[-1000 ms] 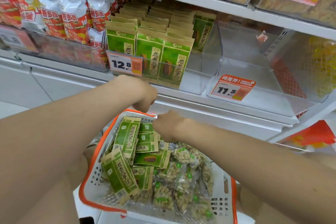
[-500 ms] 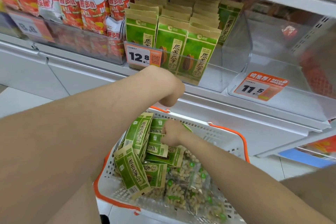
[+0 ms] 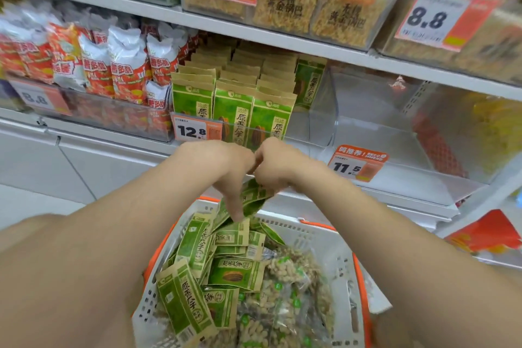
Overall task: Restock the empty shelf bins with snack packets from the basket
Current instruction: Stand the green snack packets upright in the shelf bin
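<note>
Risk: bunch of green pkts (image 3: 251, 198) is gripped at its top only, lower ends fanned. One could slip out & drop back, or snag the basket (image 3: 324, 237) rim. Wrong-bin risk too: empty bin (image 3: 375, 133), far right, carries the 11.5 tag (image 3: 357, 162).

Right hand (image 3: 278, 167) curls round the bunch, just above the basket's far edge. Left hand (image 3: 226, 169) fingers lie down its near face; holding or only touching, can't tell.

Basket: loose green pkts (image 3: 197, 243) on the left, clear nut packs (image 3: 282, 319) on the right. Green-pkt bin (image 3: 306, 127), behind the 12.8 tag (image 3: 195, 130): three rows, nearly full.
</note>
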